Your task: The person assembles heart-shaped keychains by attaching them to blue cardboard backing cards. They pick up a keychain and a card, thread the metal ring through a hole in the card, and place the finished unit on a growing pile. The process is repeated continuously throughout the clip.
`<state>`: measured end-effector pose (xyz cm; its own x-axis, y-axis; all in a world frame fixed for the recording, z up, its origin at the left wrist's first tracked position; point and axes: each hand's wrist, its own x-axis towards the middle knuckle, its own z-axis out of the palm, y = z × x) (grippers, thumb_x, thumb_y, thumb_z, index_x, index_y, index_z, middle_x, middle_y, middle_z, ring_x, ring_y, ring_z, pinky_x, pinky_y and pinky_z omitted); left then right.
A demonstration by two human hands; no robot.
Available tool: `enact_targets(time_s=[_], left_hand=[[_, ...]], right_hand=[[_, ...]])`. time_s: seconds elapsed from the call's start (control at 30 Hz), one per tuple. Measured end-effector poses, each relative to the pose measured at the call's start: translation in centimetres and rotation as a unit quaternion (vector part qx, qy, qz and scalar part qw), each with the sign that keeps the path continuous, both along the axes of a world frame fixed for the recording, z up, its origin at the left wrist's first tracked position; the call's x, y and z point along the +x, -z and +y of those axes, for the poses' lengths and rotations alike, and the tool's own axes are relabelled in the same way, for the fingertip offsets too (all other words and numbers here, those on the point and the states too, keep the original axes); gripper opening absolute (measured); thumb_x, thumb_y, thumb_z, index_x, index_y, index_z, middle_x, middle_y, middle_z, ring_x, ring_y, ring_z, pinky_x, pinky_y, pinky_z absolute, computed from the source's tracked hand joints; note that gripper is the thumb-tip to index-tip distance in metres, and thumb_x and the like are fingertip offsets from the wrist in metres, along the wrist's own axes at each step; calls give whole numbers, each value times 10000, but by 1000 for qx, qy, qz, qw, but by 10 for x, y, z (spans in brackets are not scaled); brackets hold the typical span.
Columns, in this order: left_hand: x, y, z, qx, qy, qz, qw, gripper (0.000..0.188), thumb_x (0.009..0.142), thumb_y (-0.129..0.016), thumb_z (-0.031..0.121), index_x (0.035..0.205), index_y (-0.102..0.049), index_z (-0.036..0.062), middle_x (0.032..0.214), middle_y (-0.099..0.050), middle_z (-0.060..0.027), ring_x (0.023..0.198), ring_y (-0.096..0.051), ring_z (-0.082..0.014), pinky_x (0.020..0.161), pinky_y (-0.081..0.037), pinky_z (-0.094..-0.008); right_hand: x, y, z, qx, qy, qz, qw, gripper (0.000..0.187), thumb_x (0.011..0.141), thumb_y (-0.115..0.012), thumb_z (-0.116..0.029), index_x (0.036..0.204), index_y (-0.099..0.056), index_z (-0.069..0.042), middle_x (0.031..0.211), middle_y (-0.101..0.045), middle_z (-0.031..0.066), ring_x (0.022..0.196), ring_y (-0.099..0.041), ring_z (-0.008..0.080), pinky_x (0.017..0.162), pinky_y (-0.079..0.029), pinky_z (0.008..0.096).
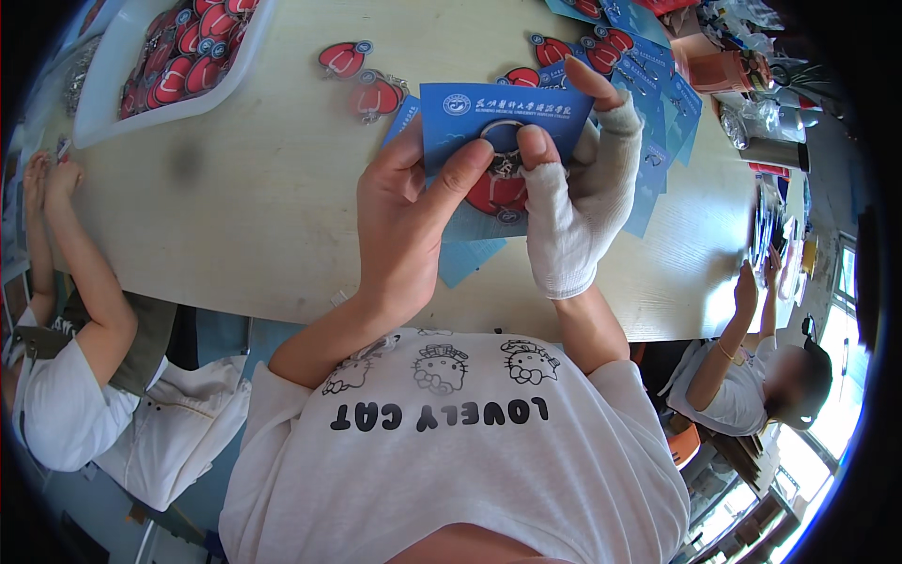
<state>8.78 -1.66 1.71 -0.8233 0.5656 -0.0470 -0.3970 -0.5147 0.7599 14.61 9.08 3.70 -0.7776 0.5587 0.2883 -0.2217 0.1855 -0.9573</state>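
Note:
Both of my hands hold a blue printed card [443,132] above the table, with a red keychain [498,195] lying against its face. My left hand [404,211] grips the card's left side, its thumb pressed near the keychain's metal ring [486,132]. On the other side, my right hand [583,211], in a white glove with bare fingertips, pinches the card with its thumb beside the ring. Its index finger sticks up past the card's top corner. The fingers behind the card are partly hidden.
Loose red keychains [344,60] lie beyond my hands. A white plastic bin [252,58] at the far left holds several more. Overlapping blue cards [684,103] spread along the right. Co-workers' hands [62,179] work at the left and right table edges.

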Motion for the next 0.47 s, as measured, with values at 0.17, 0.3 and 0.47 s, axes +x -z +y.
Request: enact_targets(time_s=[0.17,0.3,0.47], left_hand=[[-3,0,-6,14,35,-12,999,212,902,-634,112,1078,-611,-3,975,-646,-45,901,-585,-86,815,-475,-244],[-2,-2,-7,7,20,37,999,212,912,-618,109,1090,-606,-6,1000,-635,-54,910,-586,-98,826,-477,-250],[1,-1,-7,-17,-4,80,997,224,923,-601,109,1112,-593,-10,1087,-604,-75,979,-569,-109,861,-467,-250]], right_hand=[[-3,-3,-4,35,0,29,999,473,875,-570,41,1310,-386,27,1178,-522,74,826,-527,63,734,-449,201],[0,-6,-3,30,-12,20,999,470,876,-578,28,1307,-391,25,1202,-511,78,824,-518,60,735,-443,198],[-1,-5,-3,46,-4,25,999,472,879,-590,15,1307,-392,21,1215,-501,80,834,-517,62,739,-444,205]])
